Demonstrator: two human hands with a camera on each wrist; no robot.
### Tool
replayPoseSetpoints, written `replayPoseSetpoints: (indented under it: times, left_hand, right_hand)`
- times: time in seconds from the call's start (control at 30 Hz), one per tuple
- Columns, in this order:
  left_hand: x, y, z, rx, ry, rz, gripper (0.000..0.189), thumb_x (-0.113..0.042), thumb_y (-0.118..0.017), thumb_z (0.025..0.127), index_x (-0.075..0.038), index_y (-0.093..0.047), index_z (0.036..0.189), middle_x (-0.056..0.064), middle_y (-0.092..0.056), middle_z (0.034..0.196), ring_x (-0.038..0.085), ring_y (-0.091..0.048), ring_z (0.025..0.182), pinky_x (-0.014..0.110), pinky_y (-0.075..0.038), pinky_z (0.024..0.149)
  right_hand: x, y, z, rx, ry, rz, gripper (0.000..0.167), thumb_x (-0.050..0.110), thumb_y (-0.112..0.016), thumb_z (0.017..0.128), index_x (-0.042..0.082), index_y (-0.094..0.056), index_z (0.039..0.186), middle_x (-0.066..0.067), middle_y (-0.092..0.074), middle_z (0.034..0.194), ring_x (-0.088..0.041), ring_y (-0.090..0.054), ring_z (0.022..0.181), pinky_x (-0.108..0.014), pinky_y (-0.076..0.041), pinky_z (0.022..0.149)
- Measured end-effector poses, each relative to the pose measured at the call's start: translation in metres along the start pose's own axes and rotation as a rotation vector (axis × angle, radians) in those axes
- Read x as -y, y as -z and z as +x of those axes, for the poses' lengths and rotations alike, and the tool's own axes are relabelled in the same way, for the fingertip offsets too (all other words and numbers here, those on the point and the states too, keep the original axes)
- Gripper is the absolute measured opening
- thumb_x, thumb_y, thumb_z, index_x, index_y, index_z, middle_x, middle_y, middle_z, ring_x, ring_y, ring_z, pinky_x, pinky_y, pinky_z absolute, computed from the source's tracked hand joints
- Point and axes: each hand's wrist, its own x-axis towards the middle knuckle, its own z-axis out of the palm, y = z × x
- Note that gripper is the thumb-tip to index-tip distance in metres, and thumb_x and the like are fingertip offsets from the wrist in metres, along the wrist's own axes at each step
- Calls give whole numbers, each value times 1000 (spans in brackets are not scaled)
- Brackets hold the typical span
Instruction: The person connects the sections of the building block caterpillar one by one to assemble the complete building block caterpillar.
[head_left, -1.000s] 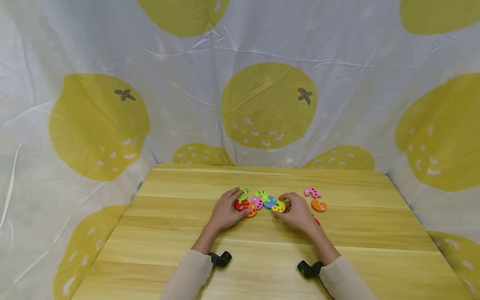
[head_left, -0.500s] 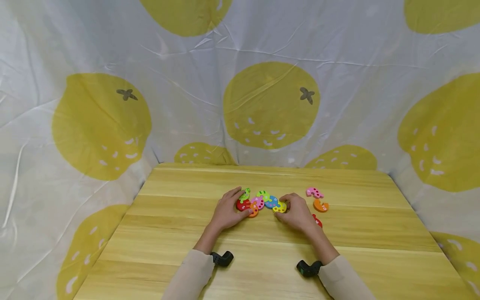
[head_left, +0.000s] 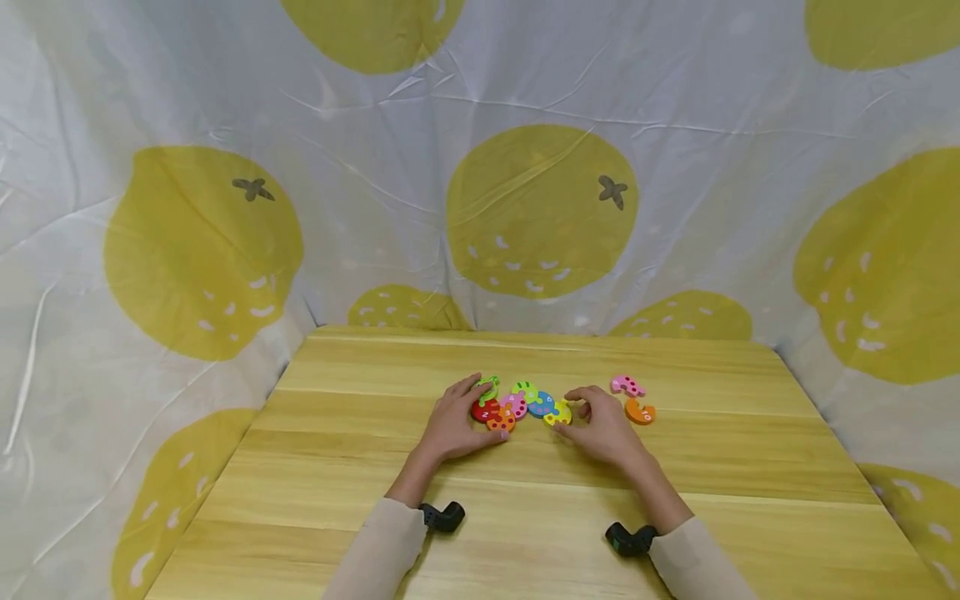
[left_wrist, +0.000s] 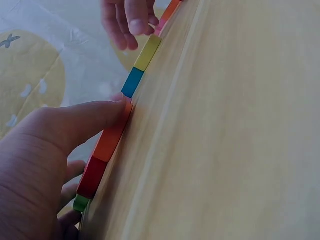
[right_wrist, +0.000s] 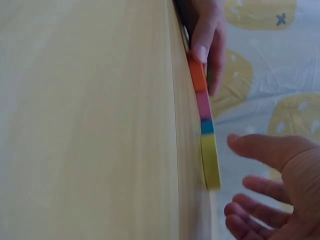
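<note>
A chain of joined, numbered jigsaw pieces curves like a caterpillar across the table. From the left come a green head (head_left: pixel 491 386), a red piece (head_left: pixel 483 411), an orange piece (head_left: pixel 498 419), a pink piece (head_left: pixel 515 406), a light green one (head_left: pixel 524 389), a blue one (head_left: pixel 540 405) and a yellow one (head_left: pixel 557 415). My left hand (head_left: pixel 452 425) holds the left end, thumb at the orange edge (left_wrist: pixel 112 135), fingers by the head. My right hand (head_left: pixel 606 432) is beside the yellow end; in the right wrist view its thumb and fingers are spread, apart from the yellow side (right_wrist: pixel 211 162).
A loose pink piece (head_left: pixel 627 385) and a loose orange piece (head_left: pixel 640 411) lie right of my right hand on the wooden table (head_left: pixel 337 467). Behind the table hangs a lemon-print cloth (head_left: pixel 375 217). A black camera sits on each wrist.
My right hand has let go of the yellow piece and shifted slightly right, and now hides the loose red piece. My left thumb has slid off the orange piece's top to its near edge.
</note>
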Motion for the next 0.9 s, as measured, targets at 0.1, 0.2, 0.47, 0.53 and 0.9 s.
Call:
replayPoseSetpoints:
  times: [0.1, 0.2, 0.47, 0.53, 0.9]
  left_hand:
    - [0, 0, -1, -4, 5, 1, 98, -68, -78, 74, -21, -49, 155, 5, -34, 167, 36, -30, 154, 62, -29, 121]
    - [0, 0, -1, -9, 12, -2, 97, -68, -78, 74, -21, -50, 154, 4, -35, 167, 36, -31, 154, 62, -29, 121]
    - [-2, 0, -1, -14, 7, -1, 95, -67, -78, 75, -21, -51, 153, 4, -36, 167, 36, -32, 153, 62, -29, 121]
    - [-2, 0, -1, -13, 6, -2, 95, -67, -78, 76, -21, -51, 154, 4, -36, 167, 36, -32, 153, 63, -29, 121]
    - [-2, -1, -1, -28, 5, 5, 94, -69, -77, 75, -21, -52, 152, 5, -36, 166, 36, -33, 153, 62, -32, 119]
  right_hand:
    - [-8, 11, -8, -1, 40, -8, 50, 30, -88, 82, 8, -71, 124, -9, -68, 114, -22, -60, 95, -38, -52, 84]
    - [-16, 23, -17, 17, 85, -1, 46, 27, -87, 84, 8, -71, 123, -9, -67, 111, -23, -61, 96, -40, -54, 84]
    - [-37, 48, -39, 73, 145, -43, 47, 25, -88, 83, 8, -70, 122, -7, -68, 110, -24, -62, 95, -35, -54, 80]
    - [-42, 52, -44, 88, 135, -61, 47, 25, -88, 83, 8, -70, 123, -6, -68, 110, -21, -62, 95, -37, -55, 82]
    - [-59, 64, -57, 158, 185, -91, 50, 9, -86, 81, 7, -69, 128, -6, -70, 121, -22, -65, 102, -36, -57, 86]
